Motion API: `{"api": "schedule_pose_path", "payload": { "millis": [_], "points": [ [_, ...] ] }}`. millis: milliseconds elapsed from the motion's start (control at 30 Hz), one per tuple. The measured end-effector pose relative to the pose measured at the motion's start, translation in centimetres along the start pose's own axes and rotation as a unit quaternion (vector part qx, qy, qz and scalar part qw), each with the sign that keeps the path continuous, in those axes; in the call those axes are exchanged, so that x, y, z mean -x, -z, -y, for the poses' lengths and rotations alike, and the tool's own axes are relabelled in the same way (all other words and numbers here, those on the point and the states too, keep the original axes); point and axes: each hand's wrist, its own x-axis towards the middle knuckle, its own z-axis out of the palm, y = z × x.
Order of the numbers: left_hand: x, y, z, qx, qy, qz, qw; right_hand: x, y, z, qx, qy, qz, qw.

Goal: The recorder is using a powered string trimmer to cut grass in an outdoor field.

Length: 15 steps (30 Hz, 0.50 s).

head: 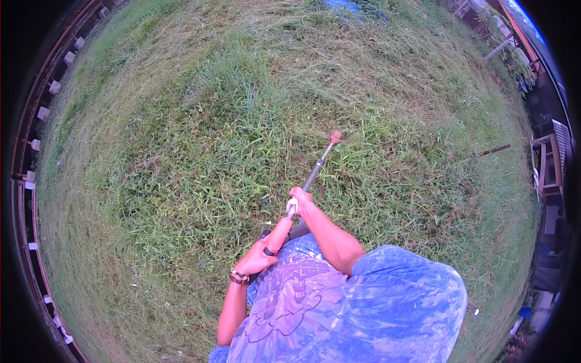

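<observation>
A string trimmer [313,174] with a dark shaft and a red head slants away from my body, its head down among the grass [236,168] in front of me. My left hand [256,259], with a beaded bracelet at the wrist, grips the rear end of the tool by its red handle. Farther along the shaft, my right hand [301,199] is closed around it beside a whitish part. The cutting end is partly hidden by grass blades.
Cut grass [327,77] lies loose beyond the trimmer. A brown stick [495,149] lies at the right. A blue sheet [342,7] shows at the top. A railing-like structure with pale blocks [44,113] lines the left edge; a wooden frame [547,163] stands far right.
</observation>
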Motion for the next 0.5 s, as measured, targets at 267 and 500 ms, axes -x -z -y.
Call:
{"api": "schedule_pose_path", "payload": {
  "millis": [267,500],
  "points": [
    [3.5,0.3,1.7,-0.065,0.003,-0.023,0.998,0.8,-2.2,-3.7,0.036,-0.009,0.103,0.994],
    [6.1,0.0,6.2,-0.067,-0.079,-0.115,0.988,4.2,-6.7,-6.5,0.085,-0.027,0.157,0.983]
  ]
}}
